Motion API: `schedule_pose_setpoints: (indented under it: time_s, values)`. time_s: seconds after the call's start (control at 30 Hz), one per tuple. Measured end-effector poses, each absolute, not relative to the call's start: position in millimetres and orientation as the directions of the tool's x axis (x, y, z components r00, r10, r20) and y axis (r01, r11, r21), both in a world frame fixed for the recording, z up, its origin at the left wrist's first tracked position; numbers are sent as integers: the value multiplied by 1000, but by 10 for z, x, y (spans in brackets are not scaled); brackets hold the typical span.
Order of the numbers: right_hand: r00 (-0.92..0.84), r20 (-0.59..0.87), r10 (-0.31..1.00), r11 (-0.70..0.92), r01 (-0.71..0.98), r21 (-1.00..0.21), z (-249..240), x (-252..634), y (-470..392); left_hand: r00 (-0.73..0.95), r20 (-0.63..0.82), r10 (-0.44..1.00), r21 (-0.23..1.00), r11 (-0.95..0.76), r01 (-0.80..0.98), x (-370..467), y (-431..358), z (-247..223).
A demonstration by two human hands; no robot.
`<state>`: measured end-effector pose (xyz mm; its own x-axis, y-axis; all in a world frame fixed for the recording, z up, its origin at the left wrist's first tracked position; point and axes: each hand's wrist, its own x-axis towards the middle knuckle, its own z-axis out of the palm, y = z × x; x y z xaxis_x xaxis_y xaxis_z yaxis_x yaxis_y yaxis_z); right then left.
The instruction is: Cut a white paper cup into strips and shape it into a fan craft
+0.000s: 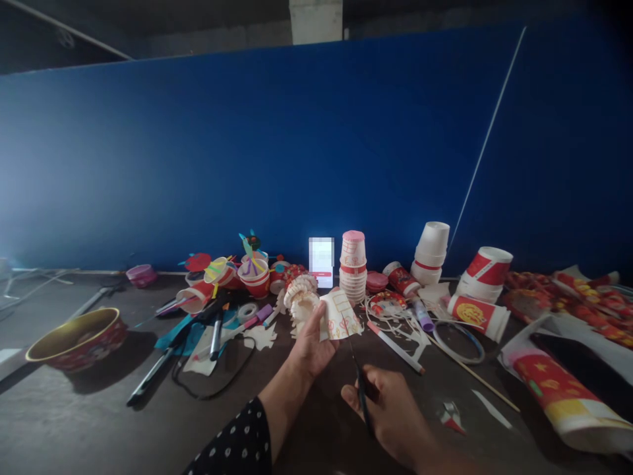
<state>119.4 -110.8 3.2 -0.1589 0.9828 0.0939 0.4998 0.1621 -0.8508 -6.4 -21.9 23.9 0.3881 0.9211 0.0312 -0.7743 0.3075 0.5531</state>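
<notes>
My left hand (316,343) is closed around a white paper cup (340,315) with a window grid and hearts drawn on it in orange and red. Its thumb presses on the cup's left side. Low and to the right, my right hand (388,402) grips slim black-handled scissors (362,386), seen nearly edge-on. The thin blades point up toward the cup's lower edge; whether they touch it I cannot tell. Just behind the cup lies a bundle of cream, ruffled paper pieces (301,297). Beyond it stands a stack of paper cups (353,270) with a pink top.
A lit phone (321,262) leans upright at the back. Decorated cups (254,277), a gold-rimmed bowl (79,340) and markers (216,335) lie leftward. To the right are white cup stacks (430,254), a tape roll (457,343), a stick (479,376) and a red cup (558,389).
</notes>
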Motion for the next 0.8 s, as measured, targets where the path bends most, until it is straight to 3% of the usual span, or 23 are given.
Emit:
schedule_pose_setpoints:
  time_s: [0.53, 0.8]
  values:
    - [-96, 165, 982, 188, 618, -763, 53, 1205, -1115, 315, 52, 948, 626, 214, -749, -69, -207, 202]
    - [-119, 160, 980, 199, 578, -791, 21, 1211, -1115, 320, 26, 947, 648, 228, -727, -84, -217, 225]
